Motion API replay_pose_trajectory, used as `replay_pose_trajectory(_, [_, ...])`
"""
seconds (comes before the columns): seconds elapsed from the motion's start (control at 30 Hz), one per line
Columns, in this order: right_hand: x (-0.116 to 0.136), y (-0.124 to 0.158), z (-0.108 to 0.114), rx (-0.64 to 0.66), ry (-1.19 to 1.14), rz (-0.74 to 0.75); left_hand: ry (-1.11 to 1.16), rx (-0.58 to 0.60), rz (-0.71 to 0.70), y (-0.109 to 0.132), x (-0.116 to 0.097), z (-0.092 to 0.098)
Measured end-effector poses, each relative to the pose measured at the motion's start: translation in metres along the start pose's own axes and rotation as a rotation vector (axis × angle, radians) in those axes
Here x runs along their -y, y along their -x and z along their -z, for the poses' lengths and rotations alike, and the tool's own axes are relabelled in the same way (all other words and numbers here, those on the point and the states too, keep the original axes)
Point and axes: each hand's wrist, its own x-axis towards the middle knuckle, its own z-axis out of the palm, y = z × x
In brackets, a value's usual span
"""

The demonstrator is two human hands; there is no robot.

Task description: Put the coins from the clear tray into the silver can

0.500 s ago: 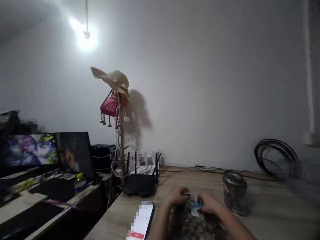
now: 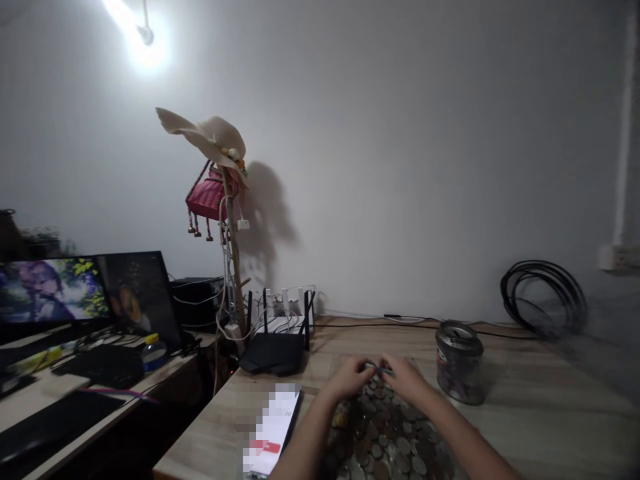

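My left hand [image 2: 354, 375] and my right hand [image 2: 400, 375] meet over the far edge of a wide spread of coins [image 2: 383, 433]. Fingers of both are closed in a pinch on a small piece of blue-and-white paper [image 2: 379, 368], of which only a thin edge shows; it may be a banknote, but I cannot tell. Silver and brownish coins lie flat between my forearms. To the right of my right hand, a round tin [image 2: 459, 370] with a slot in its lid stands upright on the table.
A phone [image 2: 275, 433] with a lit screen lies left of my left forearm. Behind it sits a black router [image 2: 275, 353] with antennas. A coil of black cable [image 2: 543, 297] leans on the wall. Monitors [image 2: 135, 297] and a bottle [image 2: 154, 353] occupy the left desk.
My hands have come closer together, and the paper that showed broadly between them is now mostly hidden by the fingers. The view has shifted slightly, showing more of the coins.
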Motion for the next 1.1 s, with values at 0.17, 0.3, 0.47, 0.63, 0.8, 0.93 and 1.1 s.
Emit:
replay_pose_trajectory(0.17, [0.009,0.001,0.003,-0.107,-0.237,0.08,0.132,-0.084,0.031,0.0,0.0,-0.002])
replay_pose_trajectory(0.3, [0.008,0.0,0.001,-0.101,-0.37,0.104,0.145,-0.139,0.029,0.0,-0.003,0.0])
replay_pose_trajectory(0.47, [0.008,0.002,0.007,-0.23,-0.106,0.154,0.363,-0.035,0.214,0.005,-0.011,0.002])
replay_pose_trajectory(0.63, [0.013,0.007,0.011,-0.215,-0.04,0.346,0.624,0.038,0.132,0.005,-0.009,0.003])
replay_pose_trajectory(0.8, [0.011,0.004,-0.001,-0.207,-0.294,0.244,0.494,-0.106,0.093,-0.001,0.001,0.003])
replay_pose_trajectory(0.93, [0.001,-0.004,-0.014,-0.132,-0.511,0.017,0.252,-0.282,0.03,-0.004,0.0,0.003])
replay_pose_trajectory(1.1, [-0.002,-0.004,-0.009,-0.104,-0.42,0.045,0.356,-0.163,0.146,0.0,-0.003,0.002])
